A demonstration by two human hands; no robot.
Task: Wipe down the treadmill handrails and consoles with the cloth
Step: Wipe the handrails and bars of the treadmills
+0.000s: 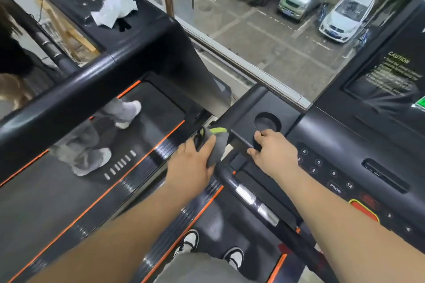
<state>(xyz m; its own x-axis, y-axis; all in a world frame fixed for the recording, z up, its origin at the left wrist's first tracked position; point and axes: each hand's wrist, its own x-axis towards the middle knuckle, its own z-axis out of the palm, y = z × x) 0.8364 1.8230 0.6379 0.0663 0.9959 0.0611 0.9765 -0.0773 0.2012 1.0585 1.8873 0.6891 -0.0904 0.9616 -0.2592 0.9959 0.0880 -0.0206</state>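
Note:
My left hand (195,161) grips a grey cloth with a lime-green edge (217,142) and holds it against the left end of the treadmill's black handrail (250,197), right beside the console corner. My right hand (273,150) grips the front edge of the console tray (248,108), its fingers curled over the lip just below the round cup holder (266,122). The console (345,151) with numbered keys and a red stop button (365,210) stretches away to the right.
A neighbouring treadmill stands to the left, with its thick black handrail (76,99) crossing the view, crumpled white paper (115,7) on its console, and another person's legs (92,142) on its belt. A window ahead overlooks parked cars (345,16). My shoes (232,257) rest on the belt.

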